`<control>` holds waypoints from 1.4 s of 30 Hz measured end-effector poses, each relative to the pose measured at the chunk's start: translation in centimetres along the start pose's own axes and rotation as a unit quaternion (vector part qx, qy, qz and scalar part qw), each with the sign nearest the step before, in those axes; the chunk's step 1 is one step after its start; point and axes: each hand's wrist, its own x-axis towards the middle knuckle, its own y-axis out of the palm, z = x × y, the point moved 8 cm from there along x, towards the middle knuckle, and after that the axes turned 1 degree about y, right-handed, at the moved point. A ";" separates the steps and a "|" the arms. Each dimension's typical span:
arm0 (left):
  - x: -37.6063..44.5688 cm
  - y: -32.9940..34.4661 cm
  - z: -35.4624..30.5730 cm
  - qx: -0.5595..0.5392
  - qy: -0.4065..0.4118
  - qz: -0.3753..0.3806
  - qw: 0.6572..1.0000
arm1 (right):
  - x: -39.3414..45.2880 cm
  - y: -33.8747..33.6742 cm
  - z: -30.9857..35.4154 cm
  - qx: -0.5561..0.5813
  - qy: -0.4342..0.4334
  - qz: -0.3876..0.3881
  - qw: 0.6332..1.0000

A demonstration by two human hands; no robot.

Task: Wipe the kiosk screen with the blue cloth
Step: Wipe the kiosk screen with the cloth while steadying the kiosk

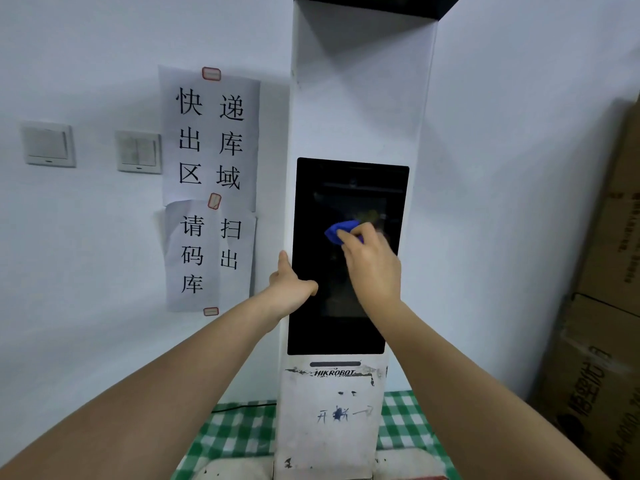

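Both forearms [194, 344] bare, no sleeves/jewellery visible.

The cloth [341, 231] is bright blue against the black screen [346, 271]; the kiosk body [360, 109] is white with dark scuffs low down; the tablecloth [235, 434] is green-and-white checked; the paper signs [211, 140] carry black characters, red-edged tape

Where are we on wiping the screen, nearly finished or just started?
Done: the right hand already grips the blue cloth. In hand: it holds the cloth against the middle of the kiosk screen, while the left hand grips the kiosk's left edge. Left: I can't tell which parts are wiped; the dark glass shows no clear difference.
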 end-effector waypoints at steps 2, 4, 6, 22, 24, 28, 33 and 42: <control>0.0 0.1 0.0 0.001 -0.001 -0.003 1.000 | -1.1 0.8 1.0 -0.037 -0.086 0.033 0.995; 0.1 0.1 0.0 0.003 -0.001 0.000 1.000 | -1.4 1.0 1.1 -0.063 -0.142 0.059 0.986; 0.0 0.1 0.0 0.007 0.000 0.002 1.000 | -0.6 0.5 0.5 -0.068 -0.134 0.052 0.987; -0.1 1.0 -0.6 0.081 0.023 -0.017 0.996 | 1.4 -2.0 -4.6 0.017 0.091 -0.028 0.995; 0.0 1.0 -0.6 0.075 0.021 -0.011 0.997 | 0.7 -1.4 -3.8 0.002 0.055 -0.023 0.998; -0.2 1.0 -0.9 0.071 0.020 -0.011 0.997 | -1.5 0.5 -2.4 -0.059 -0.091 0.037 0.993; -0.4 1.2 -1.0 0.070 0.016 0.001 0.997 | 0.8 -1.6 -4.9 -0.011 0.039 0.004 0.999; -0.2 1.2 -1.0 0.068 0.014 -0.009 0.998 | -1.4 0.2 -3.4 -0.058 -0.040 0.047 0.996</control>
